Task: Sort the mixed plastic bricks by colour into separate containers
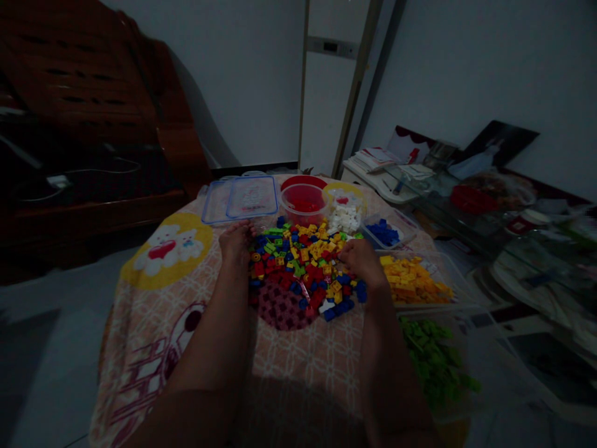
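Observation:
A loose pile of mixed toy building bricks (303,252) in red, yellow, blue and green lies on the cloth-covered table. At the pile's left edge is my left hand (237,239), its fingers curled together; whatever they may hold is hidden. On the pile's right side, my right hand (360,258) has its fingertips pinched down among the bricks, and I cannot make out what is between them. Yellow bricks (413,280) fill a clear box just right of that hand. Green bricks (436,358) lie in another clear box nearer to me.
Behind the pile stand a clear round tub (303,214) with red bricks, white bricks (345,219) and a small box of blue bricks (383,233). Blue-rimmed lids (252,196) lie at the back left. A cluttered glass table (433,193) adjoins on the right; a wooden bench (181,146) stands left.

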Demonstrator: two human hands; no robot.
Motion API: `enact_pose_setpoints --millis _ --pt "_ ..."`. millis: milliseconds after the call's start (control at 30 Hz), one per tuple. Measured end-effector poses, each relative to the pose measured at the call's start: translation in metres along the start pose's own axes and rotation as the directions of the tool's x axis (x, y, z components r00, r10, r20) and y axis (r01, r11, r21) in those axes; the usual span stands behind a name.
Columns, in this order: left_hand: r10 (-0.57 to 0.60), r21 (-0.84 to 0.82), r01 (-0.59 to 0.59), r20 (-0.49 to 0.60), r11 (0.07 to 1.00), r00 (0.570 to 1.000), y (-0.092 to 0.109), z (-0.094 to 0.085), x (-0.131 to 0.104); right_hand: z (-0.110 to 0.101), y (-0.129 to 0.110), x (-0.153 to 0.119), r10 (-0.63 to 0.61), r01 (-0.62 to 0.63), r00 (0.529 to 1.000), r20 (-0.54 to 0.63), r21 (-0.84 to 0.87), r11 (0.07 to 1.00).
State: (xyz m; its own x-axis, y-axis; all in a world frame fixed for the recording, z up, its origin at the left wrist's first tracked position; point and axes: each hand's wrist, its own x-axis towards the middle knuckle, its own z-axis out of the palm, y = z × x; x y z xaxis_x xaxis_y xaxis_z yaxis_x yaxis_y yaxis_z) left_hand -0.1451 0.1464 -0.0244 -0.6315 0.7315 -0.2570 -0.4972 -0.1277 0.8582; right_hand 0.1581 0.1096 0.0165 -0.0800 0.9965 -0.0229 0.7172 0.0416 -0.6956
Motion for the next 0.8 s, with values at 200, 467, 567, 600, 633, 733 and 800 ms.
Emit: enact_pose_setpoints --millis 200,467,567,600,633,733,800 --pt "0.008 -0.006 -0.008 -0.020 1.000 1.000 -0.002 0.001 0.000 -0.003 -0.004 0.004 0.258 -0.029 0.903 -0.342 0.552 0.833" --pt "0.013 0.001 -0.013 -0.007 1.000 1.000 0.000 0.000 -0.001 -0.006 0.020 0.018 0.500 0.264 0.604 -0.621 0.747 0.610" --pt "0.013 0.005 -0.013 -0.008 1.000 1.000 0.000 0.000 0.000 -0.005 0.018 0.016 0.423 0.263 0.657 -0.624 0.715 0.647" --pt "0.013 0.007 -0.013 -0.008 1.000 1.000 0.000 0.000 0.000 -0.005 0.014 0.014 0.403 0.246 0.690 -0.601 0.719 0.650" --pt "0.013 0.008 -0.013 -0.006 1.000 1.000 0.000 0.000 0.000 -0.004 0.010 0.012 0.389 0.222 0.723 -0.571 0.726 0.651" --pt "0.017 0.010 -0.017 0.002 1.000 1.000 0.000 0.000 -0.001 -0.002 -0.002 0.007 0.335 0.130 0.827 -0.451 0.735 0.666" --pt "0.019 0.006 -0.019 0.003 1.000 1.000 0.001 0.000 -0.002 -0.002 -0.005 0.004 0.278 0.069 0.891 -0.360 0.711 0.700"
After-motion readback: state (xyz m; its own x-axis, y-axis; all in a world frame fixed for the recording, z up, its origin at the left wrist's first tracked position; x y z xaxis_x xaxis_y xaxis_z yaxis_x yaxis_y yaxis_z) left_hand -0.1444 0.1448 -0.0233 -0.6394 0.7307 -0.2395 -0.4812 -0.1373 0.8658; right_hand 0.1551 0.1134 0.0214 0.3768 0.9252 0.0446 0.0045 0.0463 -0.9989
